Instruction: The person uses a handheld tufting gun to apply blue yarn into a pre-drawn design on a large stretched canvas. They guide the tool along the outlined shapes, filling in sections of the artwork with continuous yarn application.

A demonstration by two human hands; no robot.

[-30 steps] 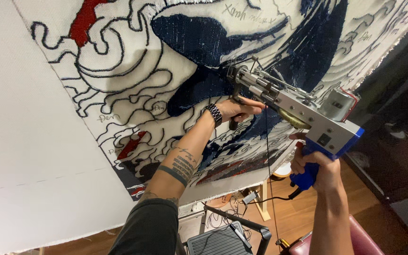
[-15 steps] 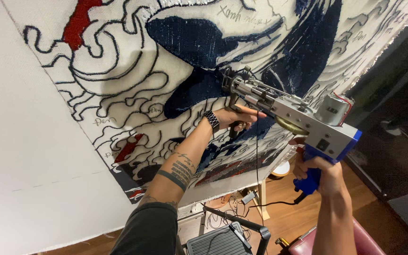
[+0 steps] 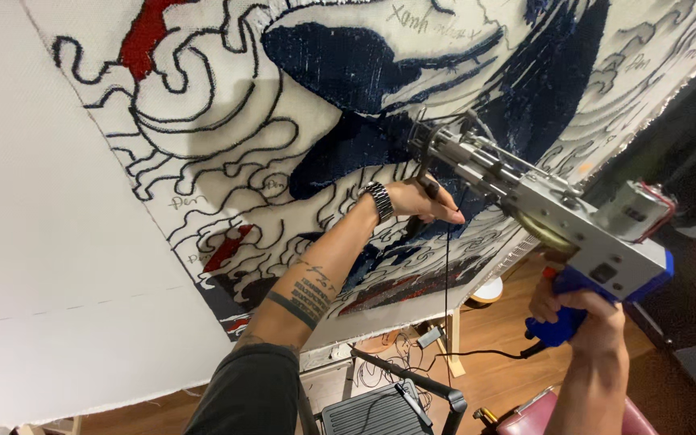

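A large stretched white cloth (image 3: pixel 74 242) carries a tufted design in dark blue, black outline and red. A grey metal tufting gun (image 3: pixel 549 213) with a blue handle has its tip against a dark blue patch of the cloth. My right hand (image 3: pixel 577 310) grips the blue handle low at the right. My left hand (image 3: pixel 420 201), with a metal watch on the wrist, holds the black front grip under the gun's nose. A dark strand of yarn (image 3: pixel 447 266) hangs straight down from the gun.
Below the cloth's edge is a wooden floor with a wooden frame leg (image 3: pixel 454 346), tangled black cables (image 3: pixel 388 366), a black ribbed step (image 3: pixel 372 411) and a dark red seat (image 3: pixel 541 415). A dark wall area (image 3: pixel 686 145) lies to the right.
The gun and both hands have shifted slightly left and down across the cloth, the tip staying on the dark blue area. Both grips are unchanged.
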